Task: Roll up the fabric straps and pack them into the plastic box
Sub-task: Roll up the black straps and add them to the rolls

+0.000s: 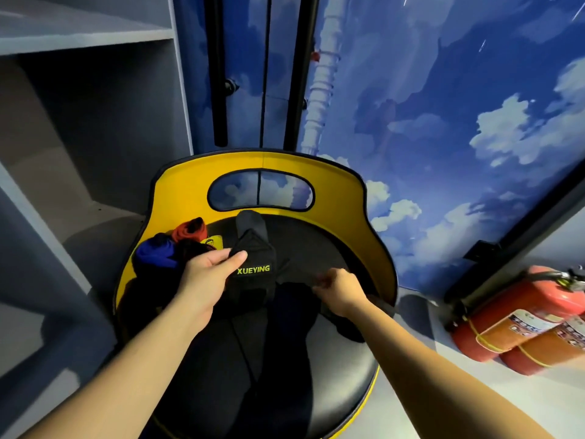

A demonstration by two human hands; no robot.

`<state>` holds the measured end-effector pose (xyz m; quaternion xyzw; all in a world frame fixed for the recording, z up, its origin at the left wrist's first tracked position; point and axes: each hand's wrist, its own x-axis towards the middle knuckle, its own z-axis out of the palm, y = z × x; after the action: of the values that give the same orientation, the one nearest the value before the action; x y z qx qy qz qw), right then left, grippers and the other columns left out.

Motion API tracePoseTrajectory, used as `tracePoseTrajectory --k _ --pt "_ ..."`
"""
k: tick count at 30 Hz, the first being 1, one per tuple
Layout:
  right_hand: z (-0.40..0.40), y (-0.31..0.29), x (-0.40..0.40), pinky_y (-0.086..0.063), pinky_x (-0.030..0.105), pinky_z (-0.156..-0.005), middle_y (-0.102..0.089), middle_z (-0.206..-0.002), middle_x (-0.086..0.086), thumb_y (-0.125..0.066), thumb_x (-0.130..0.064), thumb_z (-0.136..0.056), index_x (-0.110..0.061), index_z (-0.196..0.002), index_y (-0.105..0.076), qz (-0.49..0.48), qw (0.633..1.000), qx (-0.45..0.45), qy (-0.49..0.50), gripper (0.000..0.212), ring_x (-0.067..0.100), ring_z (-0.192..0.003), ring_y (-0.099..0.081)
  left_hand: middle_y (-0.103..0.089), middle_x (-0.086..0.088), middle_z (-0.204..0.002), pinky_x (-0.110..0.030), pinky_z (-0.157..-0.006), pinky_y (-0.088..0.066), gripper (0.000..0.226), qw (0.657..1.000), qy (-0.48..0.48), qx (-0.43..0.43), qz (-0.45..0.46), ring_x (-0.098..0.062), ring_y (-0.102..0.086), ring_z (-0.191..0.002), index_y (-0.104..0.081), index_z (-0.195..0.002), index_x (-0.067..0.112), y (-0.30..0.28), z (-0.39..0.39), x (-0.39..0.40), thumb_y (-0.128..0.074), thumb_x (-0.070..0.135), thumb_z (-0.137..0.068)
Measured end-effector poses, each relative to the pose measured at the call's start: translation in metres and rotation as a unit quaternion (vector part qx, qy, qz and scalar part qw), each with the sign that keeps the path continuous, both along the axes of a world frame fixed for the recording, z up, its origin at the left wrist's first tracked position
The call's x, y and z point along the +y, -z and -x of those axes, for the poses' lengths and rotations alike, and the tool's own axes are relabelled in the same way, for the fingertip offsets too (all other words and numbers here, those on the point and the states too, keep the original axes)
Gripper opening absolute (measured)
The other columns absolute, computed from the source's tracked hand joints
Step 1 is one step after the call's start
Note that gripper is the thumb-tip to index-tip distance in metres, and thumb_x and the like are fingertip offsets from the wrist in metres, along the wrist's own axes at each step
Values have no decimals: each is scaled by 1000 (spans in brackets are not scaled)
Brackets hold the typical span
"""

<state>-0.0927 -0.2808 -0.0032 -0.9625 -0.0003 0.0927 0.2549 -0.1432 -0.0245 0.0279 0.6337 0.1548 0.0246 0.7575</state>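
A black fabric strap [253, 274] with yellow-green "XUEYING" lettering lies on the black seat of a yellow-backed chair [190, 191]. My left hand [205, 277] pinches the strap's upper left edge between thumb and fingers. My right hand [338, 289] pinches another piece of black fabric [294, 274] to the right of the lettering. A thin black cord [243, 346] runs down from the strap toward me. At the seat's left lie bundled items: a blue one [156, 251] and a red-orange one [190, 229]. No plastic box is in view.
Grey shelving [79, 122] stands to the left of the chair. Two red fire extinguishers [519, 324] lie on the floor at the right. A blue sky-patterned wall [443, 122] rises behind, with black vertical bars [218, 74] in front of it.
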Motion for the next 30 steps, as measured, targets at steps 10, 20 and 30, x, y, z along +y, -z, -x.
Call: tracePoseTrajectory --k 10,20,30 --pt "-6 9 -15 -40 41 -101 -64 -121 7 -74 -62 -77 -16 -123 -60 346 933 67 -76 67 30 -119 -56 -78 -4 -101 -30 -81 -54 21 1000 3 8 4 -18 -74 -98 -75 -110 10 6 -4 -2 -73 16 -89" --pt "-15 -20 -10 -54 35 -78 -65 -87 6 -76 -28 -87 -19 -89 -66 -12 998 46 49 14 25 -87 -66 -78 -3 -103 -41 -96 -55 24 1000 -10 13 6 -20 -73 -103 -76 -111 14 0 2 9 -76 20 -88" --pt "-5 -113 14 -53 23 -64 -73 -80 2 -73 -14 -91 -12 -82 -74 -449 892 45 27 9 14 -74 -69 -72 -15 -106 -57 -94 -55 28 995 -84 -45 -29 -36 -70 -103 -70 -88 31 -23 13 28 -72 4 -88"
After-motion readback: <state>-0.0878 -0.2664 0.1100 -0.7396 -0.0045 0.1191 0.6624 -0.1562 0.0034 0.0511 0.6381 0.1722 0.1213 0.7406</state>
